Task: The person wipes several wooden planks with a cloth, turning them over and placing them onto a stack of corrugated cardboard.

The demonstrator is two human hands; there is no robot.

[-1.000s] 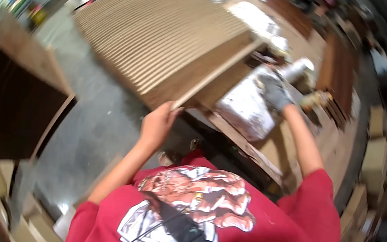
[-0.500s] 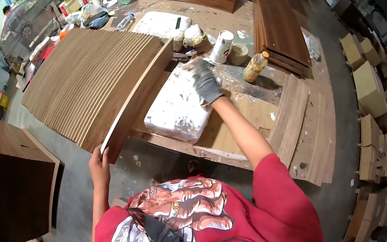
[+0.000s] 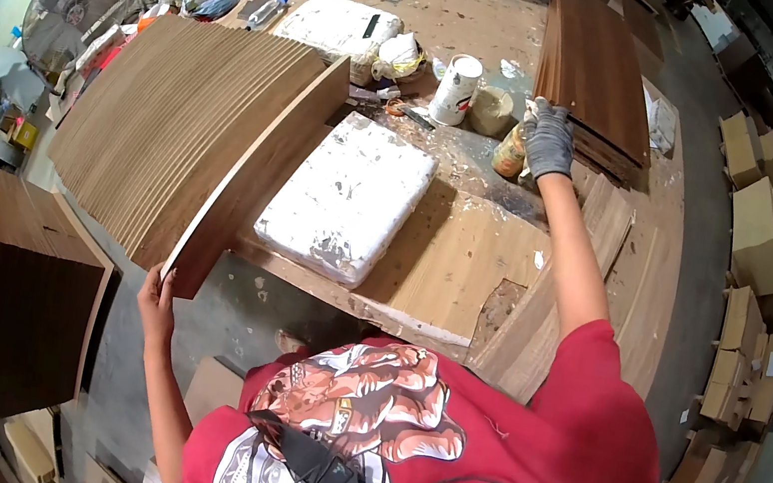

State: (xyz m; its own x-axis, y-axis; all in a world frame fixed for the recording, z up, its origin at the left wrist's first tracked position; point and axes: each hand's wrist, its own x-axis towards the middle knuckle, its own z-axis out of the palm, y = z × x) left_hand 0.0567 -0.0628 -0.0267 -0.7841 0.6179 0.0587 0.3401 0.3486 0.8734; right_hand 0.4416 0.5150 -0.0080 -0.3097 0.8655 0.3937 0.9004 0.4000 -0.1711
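My bare left hand [image 3: 159, 302] pinches the near lower end of a brown wood-grain board [image 3: 260, 176], which stands on its long edge, tilted. The board is beside a fanned row of similar boards [image 3: 169, 116] on the left. On the right, my right hand [image 3: 550, 144], in a grey glove with pale, stained fingertips, closes around a bottle with a yellowish label [image 3: 510, 153]. The hand hides the bottle's cap. Between my hands lies a flat white wrapped block [image 3: 350, 197] spotted with dark stains.
A white can [image 3: 456, 91] and a bowl [image 3: 492, 113] stand left of the bottle. Stacked dark boards [image 3: 601, 68] lie behind my right hand. Another wrapped bundle [image 3: 339, 30] is farther back. A fan [image 3: 79, 11] stands far left; a board stack [image 3: 16, 284] is at lower left.
My right hand has moved from the white block rightward to the bottle. My left hand keeps its hold on the board's end. The whole view has shifted.
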